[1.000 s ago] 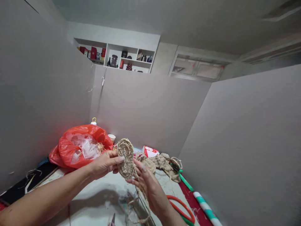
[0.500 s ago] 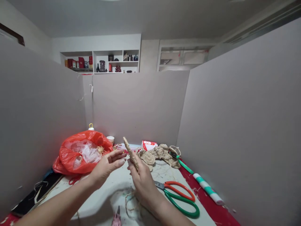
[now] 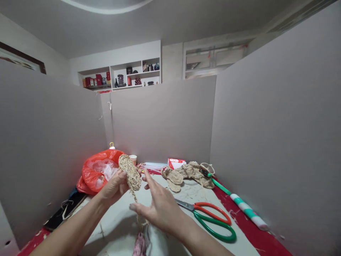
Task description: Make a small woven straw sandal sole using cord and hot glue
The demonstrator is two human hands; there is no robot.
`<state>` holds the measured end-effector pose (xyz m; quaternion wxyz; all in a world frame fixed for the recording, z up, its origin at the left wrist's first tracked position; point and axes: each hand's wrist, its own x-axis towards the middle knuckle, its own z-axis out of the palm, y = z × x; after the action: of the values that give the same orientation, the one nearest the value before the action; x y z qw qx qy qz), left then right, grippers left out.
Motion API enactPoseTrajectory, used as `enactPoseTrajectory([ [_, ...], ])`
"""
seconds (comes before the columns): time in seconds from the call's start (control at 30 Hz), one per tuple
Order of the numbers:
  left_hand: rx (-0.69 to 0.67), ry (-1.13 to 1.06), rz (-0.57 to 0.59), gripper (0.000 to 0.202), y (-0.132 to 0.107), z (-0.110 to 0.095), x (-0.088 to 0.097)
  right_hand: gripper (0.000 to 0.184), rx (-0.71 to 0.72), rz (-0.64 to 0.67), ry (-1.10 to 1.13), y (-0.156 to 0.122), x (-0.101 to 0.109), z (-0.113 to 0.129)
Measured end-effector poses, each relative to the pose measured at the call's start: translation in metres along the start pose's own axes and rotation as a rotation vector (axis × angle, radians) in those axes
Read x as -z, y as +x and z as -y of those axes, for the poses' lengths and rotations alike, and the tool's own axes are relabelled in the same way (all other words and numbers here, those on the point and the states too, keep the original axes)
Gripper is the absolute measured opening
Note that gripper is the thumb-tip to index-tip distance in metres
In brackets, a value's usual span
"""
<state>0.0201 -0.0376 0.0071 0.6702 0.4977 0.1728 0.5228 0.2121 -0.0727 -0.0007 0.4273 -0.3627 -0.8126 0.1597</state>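
From afar I watch the left hand (image 3: 115, 185) pinch the coiled braid (image 3: 129, 171) at seven o'clock, the right hand's (image 3: 157, 206) fingers spread beside it, seemingly inspecting, which calls next for gathering the trailing strand (image 3: 134, 196)

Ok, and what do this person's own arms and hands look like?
The left forearm and right forearm are bare, with no sleeve, watch or bracelet visible. The left hand and right hand are ungloved. No ring shows, though some left fingers are partly hidden.
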Motion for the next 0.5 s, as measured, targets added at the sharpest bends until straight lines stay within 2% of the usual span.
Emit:
enactPoseTrajectory([
  [0.1,0.094,-0.058,0.046,0.052,0.001,-0.011,0.018,0.084,-0.081,-0.077,0.194,0.004,0.018,0.001],
  [0.2,0.183,-0.121,0.085,0.06,0.001,-0.008,0.028,0.078,-0.188,-0.208,0.492,0.011,0.024,-0.008],
  [0.27,0.232,-0.163,0.106,0.06,0.0,-0.001,0.031,0.075,-0.259,-0.23,0.624,0.016,0.019,-0.018],
  [0.5,0.444,-0.252,0.149,0.061,0.004,0.035,0.028,0.058,-0.38,-0.122,1.002,0.02,-0.013,-0.045],
])
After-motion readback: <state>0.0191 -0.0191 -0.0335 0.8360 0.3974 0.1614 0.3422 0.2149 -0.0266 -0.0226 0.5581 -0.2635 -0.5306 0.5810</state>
